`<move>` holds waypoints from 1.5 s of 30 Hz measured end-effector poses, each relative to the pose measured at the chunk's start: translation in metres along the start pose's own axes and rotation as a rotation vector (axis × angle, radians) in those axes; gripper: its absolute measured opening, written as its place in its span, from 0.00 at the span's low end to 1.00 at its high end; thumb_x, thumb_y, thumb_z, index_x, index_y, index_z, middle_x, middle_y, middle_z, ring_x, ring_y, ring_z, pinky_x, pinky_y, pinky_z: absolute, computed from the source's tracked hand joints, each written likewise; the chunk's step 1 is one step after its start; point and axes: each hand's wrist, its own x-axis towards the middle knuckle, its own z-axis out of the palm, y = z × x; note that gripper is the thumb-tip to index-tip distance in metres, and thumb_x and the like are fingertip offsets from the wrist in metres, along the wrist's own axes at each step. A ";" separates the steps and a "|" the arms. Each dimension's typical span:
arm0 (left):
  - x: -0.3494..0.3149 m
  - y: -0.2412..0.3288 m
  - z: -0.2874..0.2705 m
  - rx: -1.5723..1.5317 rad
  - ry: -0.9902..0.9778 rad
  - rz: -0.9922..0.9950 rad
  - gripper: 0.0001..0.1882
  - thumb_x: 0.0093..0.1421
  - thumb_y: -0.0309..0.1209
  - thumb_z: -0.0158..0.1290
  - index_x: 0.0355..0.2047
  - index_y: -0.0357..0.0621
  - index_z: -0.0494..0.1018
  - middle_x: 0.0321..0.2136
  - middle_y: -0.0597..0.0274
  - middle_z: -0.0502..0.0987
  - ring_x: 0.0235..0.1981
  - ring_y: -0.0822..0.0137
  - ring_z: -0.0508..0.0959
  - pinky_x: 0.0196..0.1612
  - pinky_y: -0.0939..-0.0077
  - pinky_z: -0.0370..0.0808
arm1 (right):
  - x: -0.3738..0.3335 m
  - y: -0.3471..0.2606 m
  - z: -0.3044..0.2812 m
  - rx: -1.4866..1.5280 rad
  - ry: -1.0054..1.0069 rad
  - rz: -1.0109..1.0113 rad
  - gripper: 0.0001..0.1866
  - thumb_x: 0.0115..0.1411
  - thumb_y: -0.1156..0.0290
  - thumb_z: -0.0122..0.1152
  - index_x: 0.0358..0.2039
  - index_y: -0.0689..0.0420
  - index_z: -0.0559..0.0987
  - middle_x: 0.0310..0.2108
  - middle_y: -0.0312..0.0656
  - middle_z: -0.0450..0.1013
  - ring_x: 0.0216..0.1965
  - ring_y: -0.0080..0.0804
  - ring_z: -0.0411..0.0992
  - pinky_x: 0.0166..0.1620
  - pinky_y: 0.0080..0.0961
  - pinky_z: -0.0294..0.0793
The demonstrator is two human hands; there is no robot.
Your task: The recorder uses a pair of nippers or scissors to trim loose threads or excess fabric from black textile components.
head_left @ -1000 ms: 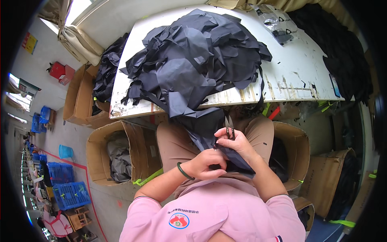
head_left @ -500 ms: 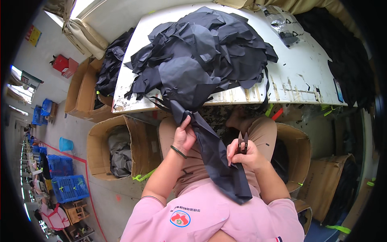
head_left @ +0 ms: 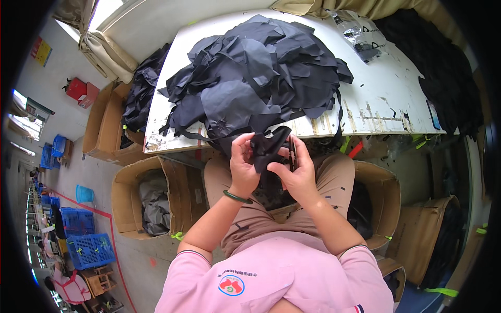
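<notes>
Hands meet over the lap, just below the near edge of the white worktable [head_left: 365,99]. We see the left hand [head_left: 241,164] and the right hand [head_left: 297,175] both pinching one small piece of dark navy cut fabric [head_left: 267,148], fingers pressed together on its folds and holding it up between the knees and the table edge. A slim dark tool shows beside the right fingers; we cannot tell what it is. A green bangle [head_left: 237,197] sits on the left wrist.

Progress, as we judge it: one piece is in hand, while the large heap of dark navy fabric pieces [head_left: 255,78] covers much of the table, so most of the pile looks unhandled. The open brown cardboard box [head_left: 148,201] at our left knee holds some grey-black cloth, perhaps pieces already dealt with; it is far from full. A second cardboard box [head_left: 383,203] stands at the right knee, its contents dark and unclear.

Packages and signs: a clear plastic bag with dark contents [head_left: 360,39] lies at the table's far right corner. A red box-like object [head_left: 78,89] sits on the floor far left, a yellow sign [head_left: 42,50] hangs on the wall above it, and blue plastic crates [head_left: 86,245] stand lower left. Our pink shirt bears a round red-and-green emblem [head_left: 231,285].
</notes>
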 end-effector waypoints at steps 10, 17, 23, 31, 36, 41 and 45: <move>-0.011 0.014 -0.052 -0.251 -0.470 -0.523 0.27 0.50 0.19 0.62 0.51 0.40 0.68 0.37 0.68 0.72 0.40 0.77 0.72 0.46 0.82 0.70 | -0.013 -0.062 -0.049 -0.169 0.005 -0.099 0.18 0.53 0.81 0.64 0.45 0.58 0.74 0.25 0.27 0.68 0.22 0.09 0.60 0.24 0.09 0.58; 0.014 0.047 -0.035 0.095 -0.691 -0.169 0.30 0.55 0.42 0.61 0.55 0.43 0.68 0.38 0.65 0.68 0.43 0.70 0.69 0.49 0.78 0.65 | -0.007 -0.098 -0.071 -0.193 -0.506 -0.117 0.19 0.51 0.79 0.68 0.44 0.65 0.75 0.28 0.29 0.69 0.26 0.14 0.61 0.29 0.13 0.60; -0.010 0.040 -0.007 -0.234 -0.821 -0.285 0.17 0.56 0.25 0.59 0.47 0.40 0.73 0.39 0.63 0.74 0.42 0.69 0.73 0.49 0.75 0.68 | 0.006 -0.100 -0.077 -0.309 -0.498 -0.051 0.21 0.53 0.80 0.64 0.48 0.63 0.73 0.31 0.32 0.71 0.30 0.15 0.63 0.36 0.13 0.64; -0.031 0.033 0.004 -0.632 -0.158 -0.695 0.15 0.59 0.24 0.56 0.47 0.39 0.73 0.42 0.63 0.78 0.43 0.70 0.77 0.50 0.72 0.72 | -0.014 -0.001 -0.098 0.023 -0.010 0.257 0.35 0.62 0.44 0.52 0.60 0.56 0.62 0.36 0.44 0.74 0.09 0.10 0.52 0.11 0.12 0.56; -0.033 0.030 0.004 -0.676 -0.037 -0.710 0.13 0.59 0.23 0.55 0.46 0.38 0.73 0.41 0.61 0.78 0.42 0.69 0.77 0.49 0.71 0.73 | -0.032 0.026 -0.076 0.372 -0.052 0.492 0.30 0.60 0.62 0.62 0.60 0.55 0.62 0.32 0.44 0.74 0.11 0.12 0.55 0.12 0.12 0.57; -0.032 0.030 -0.004 -0.608 -0.040 -0.665 0.12 0.59 0.22 0.55 0.44 0.37 0.74 0.40 0.61 0.79 0.41 0.70 0.77 0.49 0.74 0.72 | -0.032 -0.002 -0.079 0.479 -0.107 0.407 0.30 0.55 0.79 0.63 0.58 0.57 0.65 0.25 0.33 0.70 0.12 0.12 0.56 0.12 0.12 0.53; -0.035 0.025 -0.018 -0.388 -0.172 -0.570 0.12 0.59 0.19 0.54 0.44 0.36 0.73 0.39 0.61 0.79 0.40 0.72 0.77 0.47 0.79 0.72 | -0.035 -0.021 -0.078 0.360 0.011 0.263 0.27 0.53 0.82 0.64 0.53 0.56 0.68 0.27 0.33 0.70 0.12 0.12 0.57 0.12 0.12 0.52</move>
